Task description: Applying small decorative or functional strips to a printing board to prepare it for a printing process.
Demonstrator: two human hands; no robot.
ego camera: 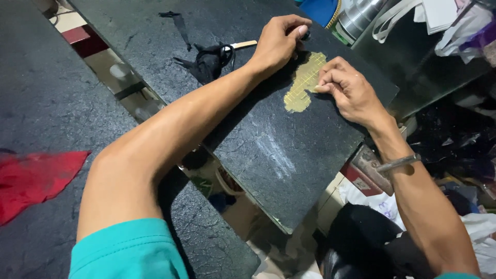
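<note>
1. Near the far right corner of the dark desk point(289, 170) lies a yellow gridded patch point(305, 82), its long axis running away from the person
2. Right hand point(347, 89) pinches the patch's right edge, fingers curled
3. Left hand point(279, 40) is fisted just beyond the patch's far end (whatever it grips is hidden), beside black cloth scraps point(209, 61)

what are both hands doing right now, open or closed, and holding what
Left hand: closed on a small dark tool, beside the yellow piece.
Right hand: fingertips curled, pinching the yellow piece's edge.
</note>
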